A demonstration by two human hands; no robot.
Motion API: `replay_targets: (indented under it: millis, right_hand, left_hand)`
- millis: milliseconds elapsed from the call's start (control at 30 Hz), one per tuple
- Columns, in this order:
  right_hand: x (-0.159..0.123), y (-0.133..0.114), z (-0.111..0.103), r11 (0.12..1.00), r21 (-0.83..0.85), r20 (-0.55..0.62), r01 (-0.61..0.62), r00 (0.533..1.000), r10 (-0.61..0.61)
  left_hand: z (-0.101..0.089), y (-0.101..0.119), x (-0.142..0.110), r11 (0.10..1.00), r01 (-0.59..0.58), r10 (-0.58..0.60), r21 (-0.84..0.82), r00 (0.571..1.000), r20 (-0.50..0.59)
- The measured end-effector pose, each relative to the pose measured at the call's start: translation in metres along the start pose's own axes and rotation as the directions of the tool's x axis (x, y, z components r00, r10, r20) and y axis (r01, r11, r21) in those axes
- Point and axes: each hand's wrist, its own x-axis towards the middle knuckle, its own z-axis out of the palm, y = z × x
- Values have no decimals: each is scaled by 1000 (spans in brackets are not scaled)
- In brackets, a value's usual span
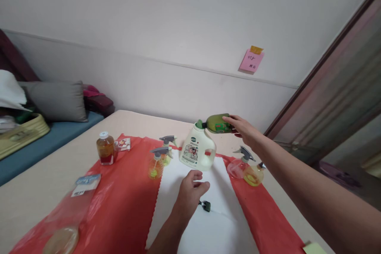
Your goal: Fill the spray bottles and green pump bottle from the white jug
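Observation:
My right hand (pixel 241 127) is closed around a green bottle (pixel 216 123), tipped on its side with its dark neck toward the left. That neck meets the green mouth piece (pixel 199 124) atop a pale detergent jug (pixel 193 149); whether liquid flows cannot be made out. The jug stands upright on a white cloth (pixel 220 228). In front of it hovers my left hand (pixel 192 192), fingers apart and curved, with nothing held. Close beside that hand lies a dark green cap or pump head (pixel 206 205), partly hidden by the hand.
Clear spray bottles (pixel 155 166) stand left of the jug. On the right are a spray bottle (pixel 237 168) and a yellowish pump bottle (pixel 254 174). An amber bottle (pixel 106 151), a plastic packet (pixel 80 194) and a round lid (pixel 61 241) sit around the red sheet (pixel 119 202).

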Motion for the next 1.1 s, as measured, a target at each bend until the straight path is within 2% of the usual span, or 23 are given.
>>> replay_targets:
  millis: [200, 533, 833, 1100]
  right_hand:
    - [-3, -16, 3, 998, -37, -17, 51, 999, -51]
    - [5, -27, 8, 980, -14, -31, 199, 980, -199]
    - [8, -27, 11, 957, 26, 17, 288, 957, -289]
    - [9, -32, 14, 918, -31, 53, 396, 918, -394]
  left_hand:
    - [0, 1, -1, 1000, -6, 6, 0, 1000, -3]
    - [-4, 11, -2, 999, 2, -1, -35, 1000, 7]
    - [-5, 11, -1, 999, -5, 5, -35, 1000, 13]
    - [-7, 13, -2, 999, 1, 0, -53, 1000, 15]
